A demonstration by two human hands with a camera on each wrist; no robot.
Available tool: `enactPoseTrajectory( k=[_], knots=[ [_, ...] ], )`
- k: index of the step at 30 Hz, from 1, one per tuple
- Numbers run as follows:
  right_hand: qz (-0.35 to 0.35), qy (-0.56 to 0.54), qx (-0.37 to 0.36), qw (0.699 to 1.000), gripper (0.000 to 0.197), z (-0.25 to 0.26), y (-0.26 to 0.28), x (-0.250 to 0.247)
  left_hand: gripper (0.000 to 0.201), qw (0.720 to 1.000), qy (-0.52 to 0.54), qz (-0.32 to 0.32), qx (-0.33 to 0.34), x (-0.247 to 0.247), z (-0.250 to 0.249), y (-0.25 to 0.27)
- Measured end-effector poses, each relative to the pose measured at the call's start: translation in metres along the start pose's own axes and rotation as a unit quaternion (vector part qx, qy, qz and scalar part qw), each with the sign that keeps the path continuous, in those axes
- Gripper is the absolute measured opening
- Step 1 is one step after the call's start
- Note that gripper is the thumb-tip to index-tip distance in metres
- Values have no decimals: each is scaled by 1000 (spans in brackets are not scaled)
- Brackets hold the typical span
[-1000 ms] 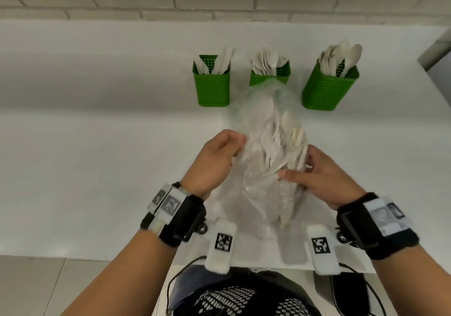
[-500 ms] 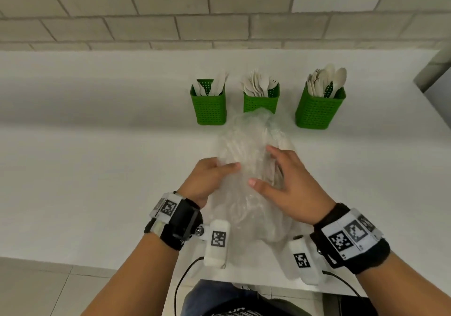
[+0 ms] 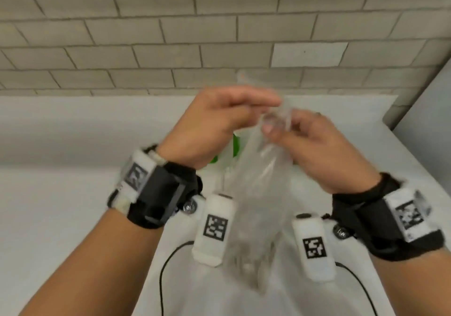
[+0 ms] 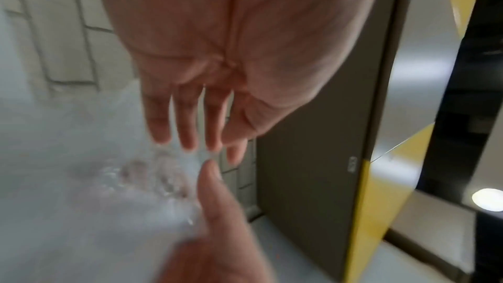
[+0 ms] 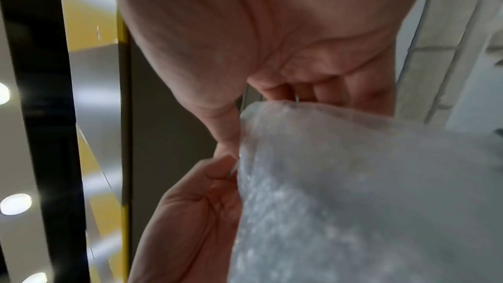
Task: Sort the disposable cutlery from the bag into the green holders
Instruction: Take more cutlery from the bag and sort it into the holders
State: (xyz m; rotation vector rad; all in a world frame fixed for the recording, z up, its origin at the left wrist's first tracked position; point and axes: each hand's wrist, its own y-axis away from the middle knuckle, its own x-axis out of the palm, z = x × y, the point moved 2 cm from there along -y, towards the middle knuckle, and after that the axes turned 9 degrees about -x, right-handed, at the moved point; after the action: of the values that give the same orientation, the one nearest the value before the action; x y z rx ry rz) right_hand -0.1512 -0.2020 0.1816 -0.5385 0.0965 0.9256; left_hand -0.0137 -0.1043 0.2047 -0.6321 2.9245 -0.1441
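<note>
Pinching top of clear crumpled plastic bag (image 3: 258,193) between curled thumb and fingers of right hand (image 3: 322,152). Laying straight, extended fingers of left hand (image 3: 214,130) against same top. Holding bag suspended above white countertop (image 3: 61,218), lower end hanging toward it.

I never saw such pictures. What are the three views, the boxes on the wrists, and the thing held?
No machine here: a person works with bare hands. The wide picture comes from a camera on the head, looking down. The other two come from the wrist boxes, cameras looking along the palm. The right hand pinches the top of a clear plastic bag between thumb and curled fingers. The left hand meets the same edge with straight fingers; whether it pinches is blurred. Below lies a white counter; something green shows beside the bag.
</note>
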Motion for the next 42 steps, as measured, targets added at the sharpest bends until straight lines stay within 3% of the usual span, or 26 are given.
enactPoseTrajectory(
  k=[3,4,6,8,11,14,16,18,19,22,24,27,30,33,36,42],
  knots=[
    [-32,-5,39,999,29,-25,9,2,32,984,-25,-164,-58,-4,45,-2],
    [-52,-40,51,997,31,-27,11,3,37,980,-16,-179,-89,-2,53,2],
    [-74,-97,68,990,38,-28,13,4,40,986,34,-119,-113,4,63,5],
    [-47,-93,59,993,50,-23,14,8,33,995,21,-65,-76,12,58,9],
    [-11,-14,15,1000,63,-12,11,10,14,993,-23,-113,-8,8,44,6],
    [-44,27,-16,999,45,-7,5,1,26,988,-77,-133,31,-9,31,4],
    [-117,26,-25,992,23,-6,2,-6,33,978,-136,-143,68,-17,23,3],
    [-166,43,-57,984,23,3,2,-8,38,964,-186,-162,98,-19,17,0],
    [-162,64,-70,982,27,9,3,-6,39,959,-199,-167,109,-18,14,0],
    [-65,202,-47,976,33,24,3,-3,41,952,-212,-177,133,-15,10,-3],
    [-54,268,-41,961,31,25,3,-4,42,951,-206,-181,143,-13,10,-6],
    [-103,286,-60,951,39,29,2,-6,41,949,-206,-180,156,-8,8,-9],
    [-18,314,-23,949,41,29,-2,-1,39,949,-202,-181,163,-1,8,-13],
    [48,191,21,980,27,13,-8,2,38,954,-183,-181,153,0,13,-16],
    [32,35,47,998,16,1,-11,-3,37,960,-164,-179,138,-4,14,-18],
    [13,4,42,999,44,-14,-13,4,37,969,-130,-168,127,3,18,-18]
  ],
)
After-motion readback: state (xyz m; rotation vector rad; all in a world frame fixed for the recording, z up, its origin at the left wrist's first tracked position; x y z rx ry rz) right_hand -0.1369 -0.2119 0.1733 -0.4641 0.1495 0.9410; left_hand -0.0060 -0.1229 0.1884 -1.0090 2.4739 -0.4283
